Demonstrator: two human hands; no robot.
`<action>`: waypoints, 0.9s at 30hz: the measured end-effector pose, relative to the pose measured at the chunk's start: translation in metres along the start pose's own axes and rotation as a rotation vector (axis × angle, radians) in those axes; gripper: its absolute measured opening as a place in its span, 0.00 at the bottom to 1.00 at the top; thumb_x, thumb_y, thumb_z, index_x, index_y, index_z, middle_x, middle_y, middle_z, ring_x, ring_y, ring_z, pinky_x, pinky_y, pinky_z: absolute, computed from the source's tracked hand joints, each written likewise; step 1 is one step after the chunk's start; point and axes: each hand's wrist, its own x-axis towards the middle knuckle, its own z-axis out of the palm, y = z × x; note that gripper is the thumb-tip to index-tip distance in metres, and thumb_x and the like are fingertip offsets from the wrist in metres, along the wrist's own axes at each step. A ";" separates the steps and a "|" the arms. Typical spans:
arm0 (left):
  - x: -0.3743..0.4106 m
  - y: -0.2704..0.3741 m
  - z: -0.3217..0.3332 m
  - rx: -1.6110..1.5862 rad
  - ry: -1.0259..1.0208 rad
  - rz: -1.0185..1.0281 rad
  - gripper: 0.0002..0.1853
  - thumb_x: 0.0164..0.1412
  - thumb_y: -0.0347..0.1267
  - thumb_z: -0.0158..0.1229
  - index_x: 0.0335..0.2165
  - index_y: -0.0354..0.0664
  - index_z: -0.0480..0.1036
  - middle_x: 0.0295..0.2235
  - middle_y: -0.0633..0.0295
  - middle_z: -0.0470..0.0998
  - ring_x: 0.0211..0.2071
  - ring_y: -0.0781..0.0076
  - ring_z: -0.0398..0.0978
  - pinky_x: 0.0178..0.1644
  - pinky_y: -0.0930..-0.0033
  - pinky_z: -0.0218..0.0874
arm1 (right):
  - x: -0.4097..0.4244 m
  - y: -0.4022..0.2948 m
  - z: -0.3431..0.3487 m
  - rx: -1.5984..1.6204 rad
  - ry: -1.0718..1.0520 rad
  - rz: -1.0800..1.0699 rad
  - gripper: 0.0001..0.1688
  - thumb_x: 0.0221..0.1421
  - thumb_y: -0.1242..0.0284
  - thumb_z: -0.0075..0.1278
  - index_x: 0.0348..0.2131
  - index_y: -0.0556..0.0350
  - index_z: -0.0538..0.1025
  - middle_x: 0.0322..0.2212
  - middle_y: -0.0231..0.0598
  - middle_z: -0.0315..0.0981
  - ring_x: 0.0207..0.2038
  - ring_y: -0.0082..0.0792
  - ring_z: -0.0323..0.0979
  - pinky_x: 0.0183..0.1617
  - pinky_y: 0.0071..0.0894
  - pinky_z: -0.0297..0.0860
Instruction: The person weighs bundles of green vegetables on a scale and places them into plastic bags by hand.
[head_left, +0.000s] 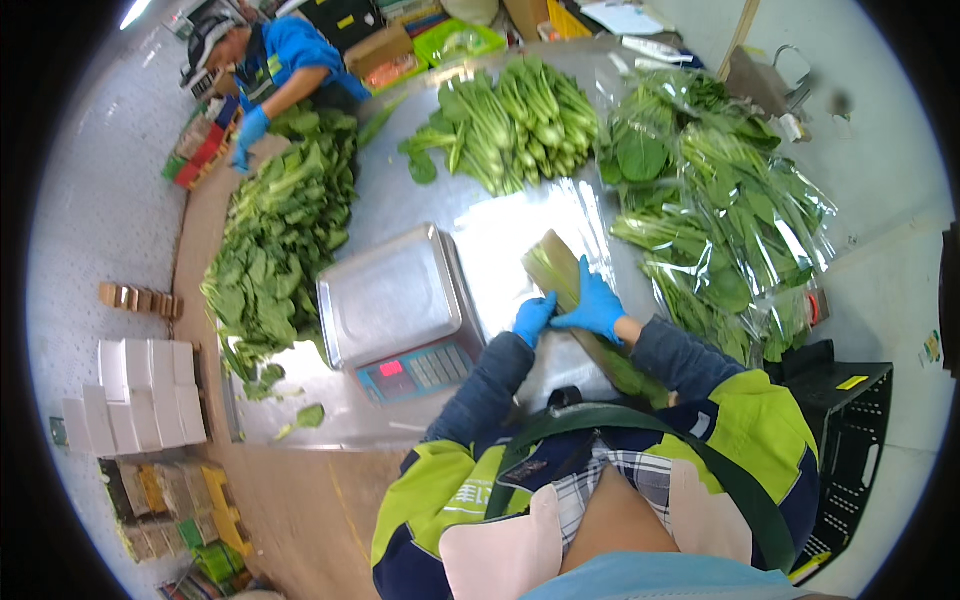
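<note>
On the metal table, a bunch of leafy greens in a clear plastic bag (559, 271) lies before me, its stems pointing away and its leaves near my body. My blue-gloved left hand (535, 318) grips the bag's left edge. Across the bag rests my gloved right hand (598, 306), thumb and fingers spread, pressing on it. Left of my hands stands a digital scale (394, 296) with a bare metal pan. Beyond are unbagged leafy greens with pale stems (517, 124). Several bagged bunches (739, 202) are piled to the right.
A large heap of leafy greens (285, 232) covers the table's left side. Behind it, a co-worker in blue gloves (281, 64) leans over the table. A black plastic crate (847, 442) stands at my right; white boxes (146, 394) are stacked at far left.
</note>
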 end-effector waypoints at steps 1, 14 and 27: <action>0.001 0.017 0.005 0.173 0.022 -0.007 0.22 0.62 0.43 0.55 0.37 0.31 0.74 0.28 0.55 0.79 0.27 0.68 0.77 0.34 0.68 0.70 | -0.003 0.006 -0.001 0.059 0.037 0.019 0.75 0.32 0.49 0.68 0.63 0.71 0.43 0.55 0.61 0.59 0.56 0.48 0.63 0.59 0.38 0.61; -0.072 -0.042 0.025 0.717 -0.104 0.757 0.15 0.43 0.33 0.67 0.29 0.40 0.70 0.30 0.56 0.70 0.36 0.52 0.69 0.39 0.59 0.63 | -0.159 0.064 -0.098 0.465 0.198 0.163 0.62 0.31 0.69 0.69 0.64 0.52 0.54 0.55 0.46 0.64 0.55 0.38 0.64 0.59 0.33 0.59; -0.078 0.033 0.052 0.677 0.048 0.798 0.07 0.49 0.29 0.62 0.26 0.43 0.71 0.26 0.58 0.73 0.29 0.57 0.73 0.33 0.62 0.65 | -0.259 0.041 -0.034 -0.067 0.200 0.234 0.61 0.36 0.65 0.66 0.65 0.39 0.50 0.56 0.55 0.60 0.51 0.53 0.67 0.54 0.45 0.66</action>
